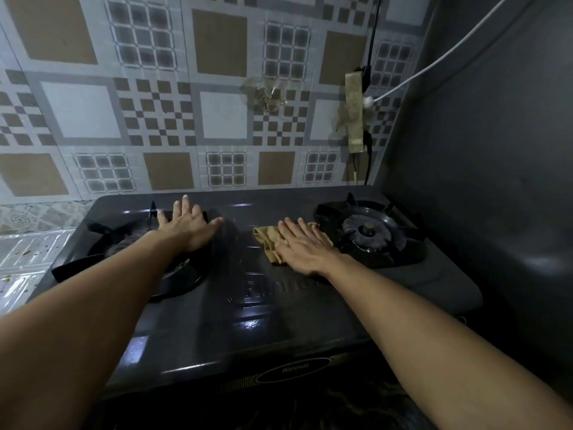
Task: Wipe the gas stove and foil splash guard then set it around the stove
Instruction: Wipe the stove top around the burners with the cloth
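A dark two-burner gas stove (pixel 248 321) fills the middle of the head view. My right hand (pixel 305 248) lies flat, fingers together, pressing a tan cloth (pixel 268 240) onto the stove top between the two burners. My left hand (pixel 187 226) rests with spread fingers on the far rim of the left burner (pixel 183 274), holding nothing. The right burner (pixel 370 232) with its black pan support stands uncovered. A shiny embossed foil sheet (pixel 28 259), spotted with stains, lies flat to the left of the stove.
A patterned tile wall (pixel 155 119) rises right behind the stove. A grey wall (pixel 480 150) closes the right side. A taped socket (pixel 355 113) with a white cable and black cord hangs on the wall above the right burner.
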A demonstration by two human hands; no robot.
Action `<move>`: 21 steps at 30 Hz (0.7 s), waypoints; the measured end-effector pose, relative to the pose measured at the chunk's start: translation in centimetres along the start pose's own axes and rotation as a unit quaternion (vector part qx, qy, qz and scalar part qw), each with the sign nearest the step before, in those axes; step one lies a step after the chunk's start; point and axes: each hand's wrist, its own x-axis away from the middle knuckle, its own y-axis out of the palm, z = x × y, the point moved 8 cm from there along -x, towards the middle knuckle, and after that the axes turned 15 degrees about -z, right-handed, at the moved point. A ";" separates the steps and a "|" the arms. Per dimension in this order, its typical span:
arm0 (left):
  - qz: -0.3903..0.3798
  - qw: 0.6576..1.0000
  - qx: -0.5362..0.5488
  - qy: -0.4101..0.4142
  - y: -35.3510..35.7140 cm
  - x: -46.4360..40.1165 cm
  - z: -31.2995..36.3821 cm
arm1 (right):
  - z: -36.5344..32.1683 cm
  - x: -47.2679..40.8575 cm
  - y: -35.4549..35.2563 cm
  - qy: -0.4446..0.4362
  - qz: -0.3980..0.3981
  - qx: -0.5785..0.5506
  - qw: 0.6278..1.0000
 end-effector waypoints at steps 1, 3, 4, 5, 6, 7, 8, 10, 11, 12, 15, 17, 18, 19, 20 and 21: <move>-0.006 1.000 0.014 -0.003 -0.1 -0.2 0.2 | 0.1 -0.9 -0.4 0.006 -0.005 -0.001 1.000; -0.007 0.999 0.037 -0.004 -0.1 -0.4 0.7 | 0.5 -2.8 -1.2 0.020 -0.015 -0.004 1.000; -0.001 0.999 0.043 0.000 0.0 -0.6 0.9 | 0.8 -3.8 -1.7 0.025 -0.019 -0.004 1.000; 0.010 0.999 0.044 0.006 0.1 -0.6 1.1 | 1.0 -4.6 -2.1 0.029 -0.021 -0.004 0.999; 0.021 0.999 0.046 0.011 0.2 -0.6 1.2 | 1.1 -5.3 -2.5 0.031 -0.021 -0.004 0.999; 0.032 0.998 0.052 0.015 0.3 -0.7 1.0 | 1.2 -6.1 -2.9 0.033 -0.021 -0.007 0.999; 0.039 0.997 0.067 0.018 0.3 -0.8 0.9 | 1.4 -6.9 -3.3 0.037 -0.020 -0.012 0.999; 0.062 0.992 0.111 0.025 0.1 -0.8 0.6 | 1.9 -8.3 -4.0 0.050 -0.018 -0.018 0.998; 0.079 0.987 0.134 0.029 -0.2 -0.7 0.5 | 2.2 -9.0 -4.5 0.057 -0.017 -0.018 0.998; 0.097 0.983 0.154 0.036 -0.4 -0.4 0.5 | 2.3 -9.8 -4.8 0.064 -0.016 -0.017 0.998; 0.156 0.967 0.187 0.068 -1.1 0.6 0.5 | 2.0 -11.4 -5.4 0.081 -0.015 -0.020 0.996; 0.188 0.959 0.201 0.074 -1.5 1.3 0.2 | 1.4 -11.9 -5.4 0.084 -0.007 -0.021 0.996; 0.196 0.955 0.209 0.073 -1.6 1.4 0.1 | 1.2 -11.9 -5.4 0.081 -0.001 -0.017 0.997; 0.201 0.953 0.216 0.072 -1.7 1.6 0.0 | 0.9 -11.9 -5.4 0.075 0.005 -0.009 0.997; 0.203 0.952 0.218 0.070 -1.7 1.6 0.0 | 0.3 -11.7 -5.3 0.062 0.010 0.001 0.998; 0.203 0.953 0.215 0.068 -1.8 1.7 0.1 | -0.7 -11.4 -5.1 0.040 0.012 0.013 0.999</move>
